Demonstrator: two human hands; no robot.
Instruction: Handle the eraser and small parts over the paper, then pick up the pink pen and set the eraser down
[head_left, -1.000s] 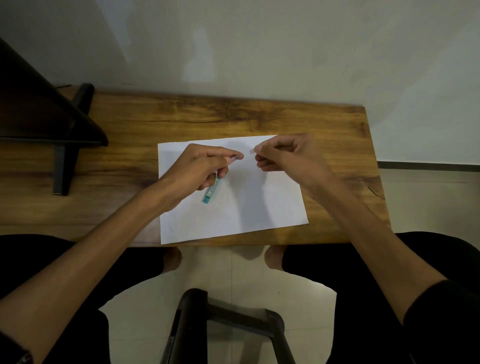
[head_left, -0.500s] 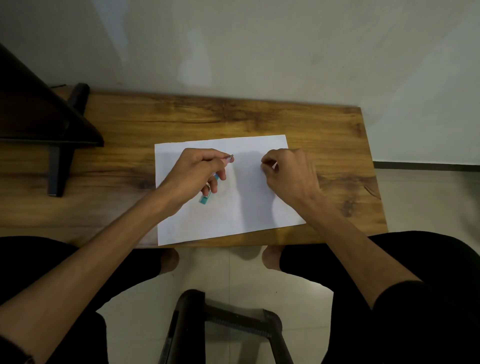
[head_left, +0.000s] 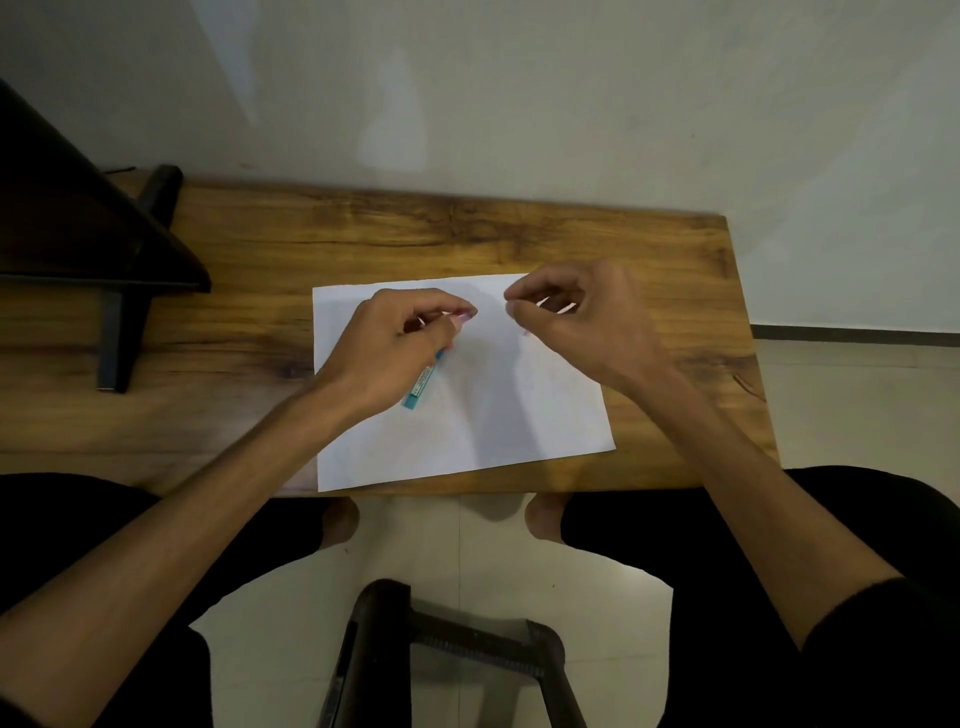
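We grip a teal lead case (head_left: 423, 385) in our left hand (head_left: 395, 353) over the white paper (head_left: 467, 415), while our right hand (head_left: 576, 317) pinches something too thin to identify. Feeding it in probably needs steady alignment.

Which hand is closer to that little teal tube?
Left. The left hand grips the teal tube over the white paper; the right hand is apart, off to its right.

A plain room in a home or small office — a wooden desk (head_left: 363, 249) stands against a bare pale wall (head_left: 519, 93), pale floor tiles (head_left: 467, 561) lie below, and dark furniture (head_left: 78, 234) fills the frame's left edge.
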